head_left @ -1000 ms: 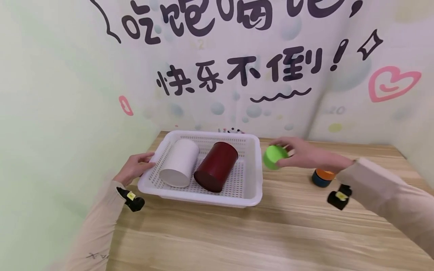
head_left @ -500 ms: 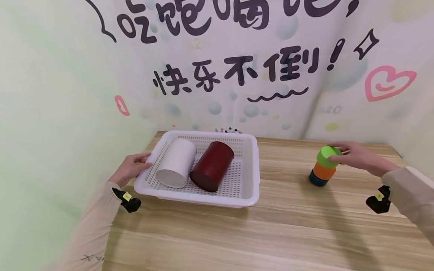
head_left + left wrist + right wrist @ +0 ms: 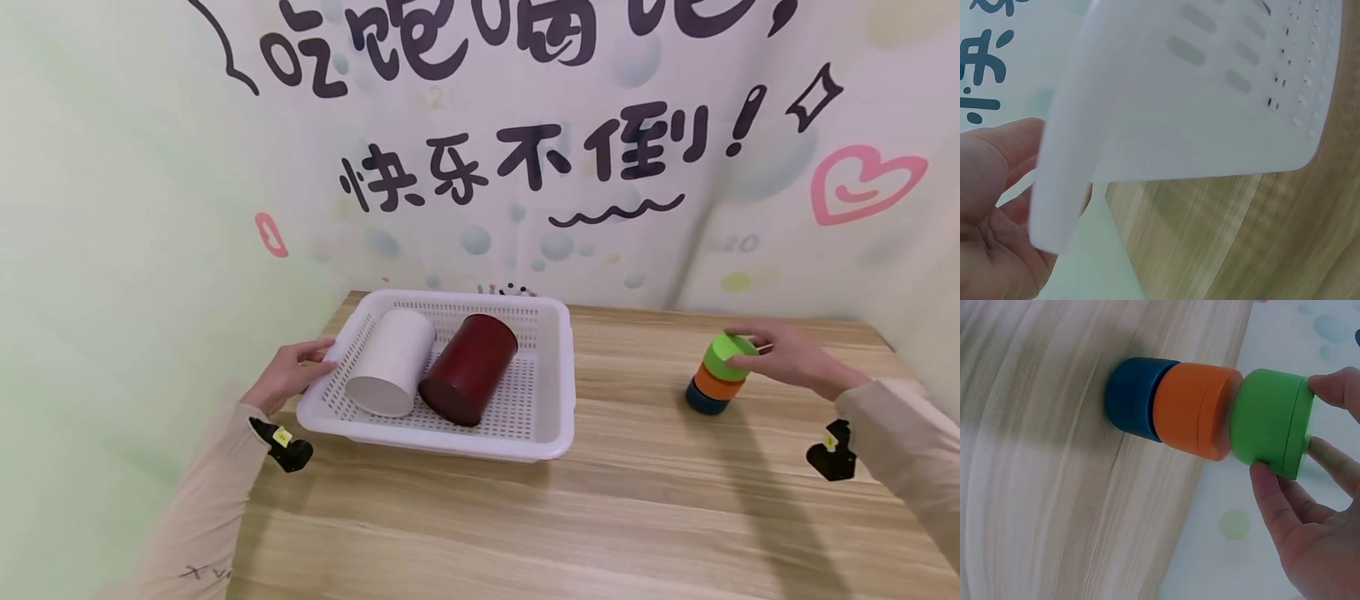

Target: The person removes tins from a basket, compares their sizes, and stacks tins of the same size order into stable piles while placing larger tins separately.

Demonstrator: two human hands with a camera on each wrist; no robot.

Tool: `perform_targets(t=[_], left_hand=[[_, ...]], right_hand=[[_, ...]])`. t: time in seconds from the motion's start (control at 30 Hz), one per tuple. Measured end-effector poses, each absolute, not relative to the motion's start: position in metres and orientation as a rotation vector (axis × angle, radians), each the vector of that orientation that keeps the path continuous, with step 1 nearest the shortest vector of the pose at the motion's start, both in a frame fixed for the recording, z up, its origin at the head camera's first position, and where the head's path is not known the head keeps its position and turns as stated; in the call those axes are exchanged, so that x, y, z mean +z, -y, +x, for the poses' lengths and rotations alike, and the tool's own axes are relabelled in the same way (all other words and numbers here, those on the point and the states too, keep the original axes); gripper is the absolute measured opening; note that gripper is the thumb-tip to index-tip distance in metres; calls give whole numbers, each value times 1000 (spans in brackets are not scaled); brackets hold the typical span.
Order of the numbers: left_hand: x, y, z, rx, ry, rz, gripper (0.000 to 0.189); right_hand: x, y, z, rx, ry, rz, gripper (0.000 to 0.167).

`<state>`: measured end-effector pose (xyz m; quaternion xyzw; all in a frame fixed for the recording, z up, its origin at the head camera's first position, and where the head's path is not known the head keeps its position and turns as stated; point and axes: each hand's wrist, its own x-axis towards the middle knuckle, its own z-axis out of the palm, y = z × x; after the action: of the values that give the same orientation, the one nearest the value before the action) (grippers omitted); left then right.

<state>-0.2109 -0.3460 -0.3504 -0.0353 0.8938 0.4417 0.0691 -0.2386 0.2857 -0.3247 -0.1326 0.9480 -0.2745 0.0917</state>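
Above the orange container, the green container has come lower.

Light-brown wood-grain tabletop reaches whitish back wall, printed with large black Chinese characters, pale blue round bubbles and thin wavy black line under lower row. Pink outlined heart at right, soft vertical crease left of it. Pale green wall along left side. Light even, shadows soft across tabletop.
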Motion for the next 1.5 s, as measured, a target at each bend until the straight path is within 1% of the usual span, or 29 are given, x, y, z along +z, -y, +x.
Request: perform_targets(t=[0.17,0.53,0.83,0.93,1.07,1.23,1.37,1.5], left_hand=[[-352,346,-211,1328,-2695,-103,57],[-352,346,-211,1331,-2691,-107,57],[-353,345,-211,1352,-2681,-122,57],[-353,347,-211,1366,-2675,-116,57],[-353,348,-211,1388,-2662,-111,57],[-353,348,-212,1384,-2653,-130,58],[-353,347,-211,1372,-2658,-136,58],[-351,346,-210,1346,-2668,-124,58]], right_hand=[[-329,-285,-239,-801,-2808,-413,62],[-330,-286,-239,-830,-2766,-393,69],[-315,-287,-231,-770,-2736,-369,78],[-307,-282,-226,-800,-2770,-406,75],[-295,-265,-218,-872,-2813,-507,69],[-281,-232,-211,-919,-2820,-643,61],[-270,-197,-216,-1021,-2735,-710,59],[-262,-155,-228,-1105,-2633,-736,56]])
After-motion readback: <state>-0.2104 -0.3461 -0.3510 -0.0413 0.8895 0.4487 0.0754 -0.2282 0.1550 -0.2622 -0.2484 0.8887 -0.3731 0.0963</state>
